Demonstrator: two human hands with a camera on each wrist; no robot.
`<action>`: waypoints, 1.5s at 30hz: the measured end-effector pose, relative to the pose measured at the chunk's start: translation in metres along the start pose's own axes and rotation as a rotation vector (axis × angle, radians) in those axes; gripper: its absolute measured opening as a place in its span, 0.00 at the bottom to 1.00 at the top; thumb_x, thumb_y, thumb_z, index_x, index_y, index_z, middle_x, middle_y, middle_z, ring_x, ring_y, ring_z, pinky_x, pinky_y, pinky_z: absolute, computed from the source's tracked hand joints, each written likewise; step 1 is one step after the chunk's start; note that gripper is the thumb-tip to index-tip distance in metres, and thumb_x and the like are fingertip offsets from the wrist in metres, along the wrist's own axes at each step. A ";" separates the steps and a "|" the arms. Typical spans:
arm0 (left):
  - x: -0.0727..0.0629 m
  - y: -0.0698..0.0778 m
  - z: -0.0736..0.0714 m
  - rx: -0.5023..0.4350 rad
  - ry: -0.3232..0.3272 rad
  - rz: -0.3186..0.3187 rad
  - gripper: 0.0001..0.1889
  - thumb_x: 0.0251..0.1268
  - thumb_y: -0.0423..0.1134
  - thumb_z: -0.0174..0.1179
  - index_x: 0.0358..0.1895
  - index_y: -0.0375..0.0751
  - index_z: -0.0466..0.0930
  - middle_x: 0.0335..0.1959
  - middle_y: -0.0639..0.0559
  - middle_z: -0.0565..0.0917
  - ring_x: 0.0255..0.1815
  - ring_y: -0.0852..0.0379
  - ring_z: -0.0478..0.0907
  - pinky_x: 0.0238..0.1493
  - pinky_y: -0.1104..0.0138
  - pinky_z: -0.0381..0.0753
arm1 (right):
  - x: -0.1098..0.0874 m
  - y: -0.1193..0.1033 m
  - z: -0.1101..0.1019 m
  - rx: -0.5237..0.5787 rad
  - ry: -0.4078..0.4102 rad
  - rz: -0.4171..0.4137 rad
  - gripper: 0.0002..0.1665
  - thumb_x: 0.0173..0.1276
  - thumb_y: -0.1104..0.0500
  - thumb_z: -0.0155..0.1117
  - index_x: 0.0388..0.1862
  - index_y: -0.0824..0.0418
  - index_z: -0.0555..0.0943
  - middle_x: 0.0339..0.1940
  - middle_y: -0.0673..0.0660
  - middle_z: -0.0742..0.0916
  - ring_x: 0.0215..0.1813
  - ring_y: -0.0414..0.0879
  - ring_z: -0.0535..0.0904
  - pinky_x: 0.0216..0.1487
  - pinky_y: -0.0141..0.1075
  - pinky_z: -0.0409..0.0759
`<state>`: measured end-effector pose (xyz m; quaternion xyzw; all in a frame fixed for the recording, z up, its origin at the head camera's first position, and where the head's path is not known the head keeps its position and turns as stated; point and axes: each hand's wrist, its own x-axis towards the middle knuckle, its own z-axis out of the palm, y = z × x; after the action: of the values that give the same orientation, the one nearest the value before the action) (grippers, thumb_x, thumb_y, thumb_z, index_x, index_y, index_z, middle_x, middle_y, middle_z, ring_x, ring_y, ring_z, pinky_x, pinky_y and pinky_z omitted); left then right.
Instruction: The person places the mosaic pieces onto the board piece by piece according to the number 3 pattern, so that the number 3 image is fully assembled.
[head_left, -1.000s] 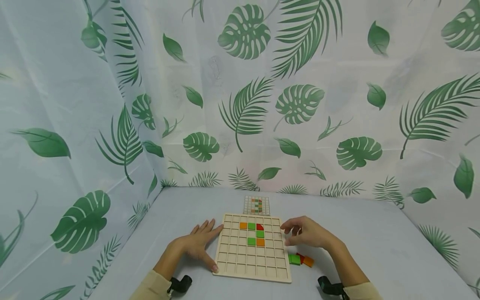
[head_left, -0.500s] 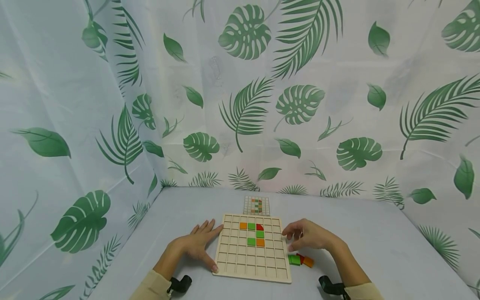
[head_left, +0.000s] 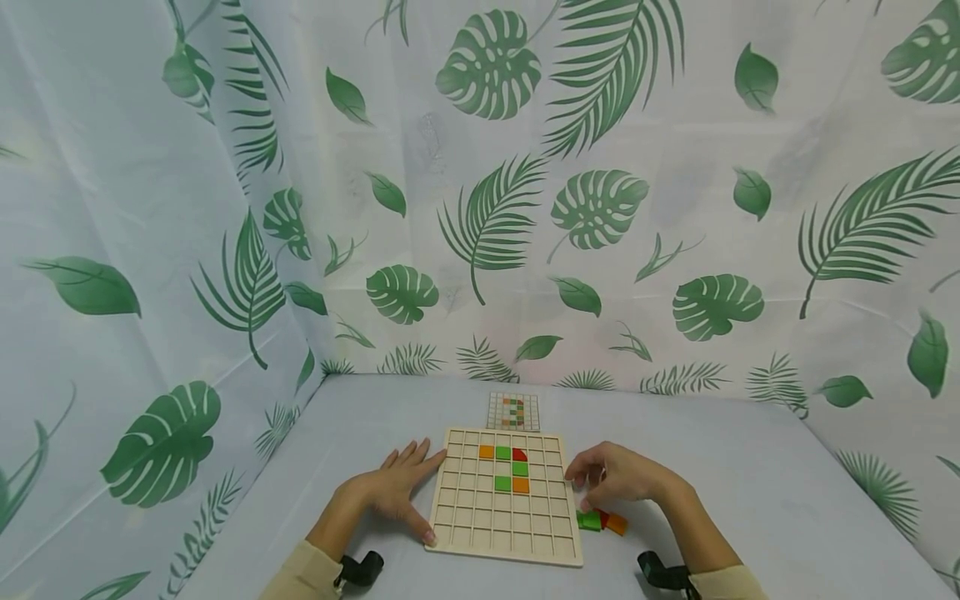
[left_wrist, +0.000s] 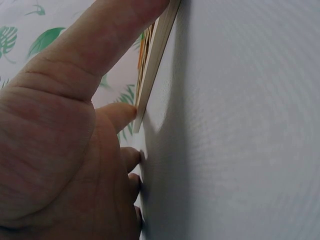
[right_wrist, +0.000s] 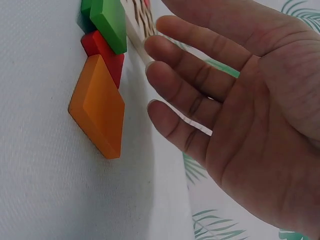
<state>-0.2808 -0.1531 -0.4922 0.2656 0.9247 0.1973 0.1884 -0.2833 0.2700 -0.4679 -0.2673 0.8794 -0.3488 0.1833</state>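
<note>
A wooden grid board (head_left: 465,525) lies in the middle of the table in the head view. Set in its cells are several tiles: orange, green, and a red one (head_left: 520,455) with a rounded corner. My left hand (head_left: 392,487) is spread flat at the board's left side, thumb and index finger touching its edge. To the right of the board my right hand (head_left: 630,475) hovers with loosely bent fingers and holds nothing. Its thumb tip is just above a small pile with green tiles (right_wrist: 110,22), a red tile (right_wrist: 102,52) and an orange tile (right_wrist: 100,112).
Behind the board lies a small card (head_left: 513,412) printed with a grid and coloured squares. A white cloth (head_left: 735,483) covers the table. Leaf-patterned curtains (head_left: 615,317) stand at the back and left.
My right hand has shifted slightly toward me and right, its thumb lowering to the tile pile. The left hand, board and tiles stay where they were.
</note>
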 end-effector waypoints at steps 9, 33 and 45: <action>-0.001 0.002 0.000 -0.010 -0.002 -0.004 0.70 0.40 0.68 0.81 0.86 0.50 0.47 0.87 0.36 0.42 0.88 0.36 0.34 0.84 0.38 0.37 | -0.002 0.000 0.001 -0.009 -0.042 0.041 0.16 0.53 0.61 0.84 0.40 0.55 0.88 0.35 0.54 0.87 0.36 0.45 0.78 0.35 0.35 0.75; 0.000 -0.001 -0.001 0.001 0.004 0.003 0.71 0.40 0.68 0.80 0.86 0.50 0.47 0.87 0.36 0.41 0.88 0.35 0.34 0.84 0.37 0.37 | 0.002 -0.001 0.008 0.046 -0.124 0.085 0.15 0.50 0.67 0.83 0.33 0.64 0.84 0.28 0.50 0.79 0.33 0.43 0.73 0.32 0.31 0.69; 0.002 -0.003 0.002 -0.001 0.004 0.005 0.71 0.39 0.69 0.80 0.86 0.51 0.47 0.87 0.36 0.41 0.88 0.35 0.34 0.84 0.38 0.37 | 0.002 0.000 0.009 0.033 -0.100 0.062 0.14 0.54 0.67 0.81 0.35 0.62 0.83 0.28 0.49 0.81 0.32 0.42 0.75 0.33 0.32 0.73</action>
<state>-0.2825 -0.1542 -0.4957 0.2674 0.9243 0.1988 0.1860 -0.2809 0.2642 -0.4747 -0.2540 0.8711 -0.3437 0.2419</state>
